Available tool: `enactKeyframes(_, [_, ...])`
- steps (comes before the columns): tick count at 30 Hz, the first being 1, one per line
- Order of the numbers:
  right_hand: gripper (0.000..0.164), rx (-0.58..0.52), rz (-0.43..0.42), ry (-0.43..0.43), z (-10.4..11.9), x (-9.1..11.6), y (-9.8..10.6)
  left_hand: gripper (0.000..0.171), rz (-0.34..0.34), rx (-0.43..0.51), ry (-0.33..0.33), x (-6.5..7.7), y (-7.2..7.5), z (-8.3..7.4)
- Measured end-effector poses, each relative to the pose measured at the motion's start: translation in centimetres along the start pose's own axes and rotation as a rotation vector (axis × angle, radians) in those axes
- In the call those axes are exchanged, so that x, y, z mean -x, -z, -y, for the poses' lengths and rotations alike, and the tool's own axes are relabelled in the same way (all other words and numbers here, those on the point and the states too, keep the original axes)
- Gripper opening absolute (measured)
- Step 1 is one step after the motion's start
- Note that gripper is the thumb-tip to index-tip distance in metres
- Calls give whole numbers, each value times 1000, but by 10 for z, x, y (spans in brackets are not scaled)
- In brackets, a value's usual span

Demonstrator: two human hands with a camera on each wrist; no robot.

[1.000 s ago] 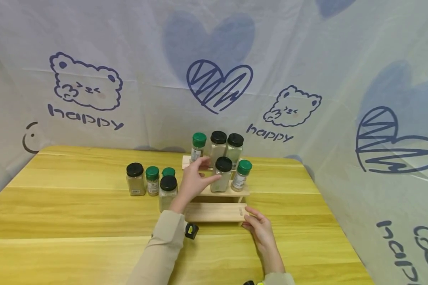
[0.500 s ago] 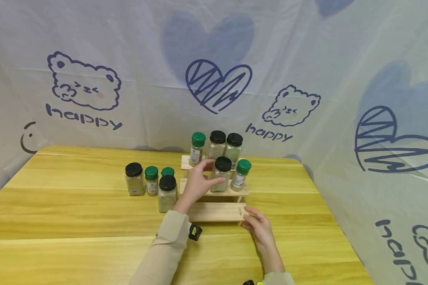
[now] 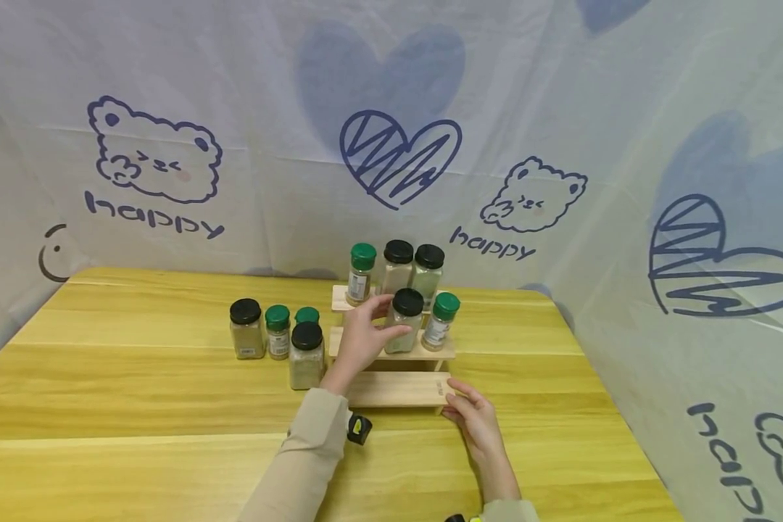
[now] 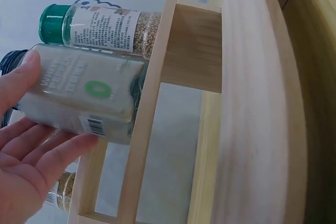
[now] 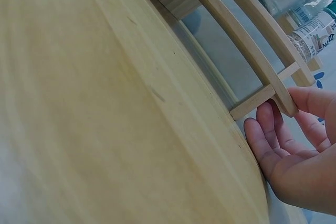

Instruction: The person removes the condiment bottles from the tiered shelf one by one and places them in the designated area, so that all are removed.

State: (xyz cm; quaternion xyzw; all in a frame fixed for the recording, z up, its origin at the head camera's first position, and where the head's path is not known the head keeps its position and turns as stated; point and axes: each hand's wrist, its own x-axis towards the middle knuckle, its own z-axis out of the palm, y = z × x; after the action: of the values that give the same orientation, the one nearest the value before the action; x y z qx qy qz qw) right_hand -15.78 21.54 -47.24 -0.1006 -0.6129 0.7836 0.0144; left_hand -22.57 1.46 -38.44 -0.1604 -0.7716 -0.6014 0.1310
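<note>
My left hand [image 3: 365,337] holds a clear spice jar [image 3: 404,333] with a black lid, thumb on one side and fingers on the other. In the left wrist view this jar [image 4: 84,90] has its base right at the middle shelf of a stepped wooden rack [image 3: 391,389]. Close beside it on that shelf is a green-capped spice bottle [image 3: 438,330]. At the right end of the lowest shelf, my right hand [image 3: 476,417] grips the rack between thumb and fingers, as the right wrist view shows on the rack's end [image 5: 281,93].
On the top shelf stand a green-capped bottle [image 3: 359,283] and two black-lidded jars [image 3: 428,272]. Left of the rack, black-lidded jars [image 3: 307,366] and green-capped bottles [image 3: 278,341] stand on the wooden table [image 3: 137,384]. A printed cloth [image 3: 267,94] hangs behind.
Over the last second my left hand has shifted slightly right and closed in around the black-lidded jar. My right hand stays at the rack's end.
</note>
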Motion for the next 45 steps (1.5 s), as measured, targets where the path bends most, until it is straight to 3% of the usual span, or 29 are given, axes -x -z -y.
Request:
enactKeyframes(7, [24,-14,2,2,0,0,1,55,-46,25,-123,5,-1,4])
enactKeyframes(11, [24,-14,7,6,1,1,1,55,-62,32,-141,7,2,1])
enactKeyframes(26, [28,-14,6,16,-1,1,2,54,-104,102,-110,16,13,-2])
enactKeyframes(36, [30,13,18,3,0,1,2,50,-142,143,-133,26,25,-1])
enactKeyframes(45, [34,24,10,-9,1,1,1,50,-141,127,-110,35,36,-3])
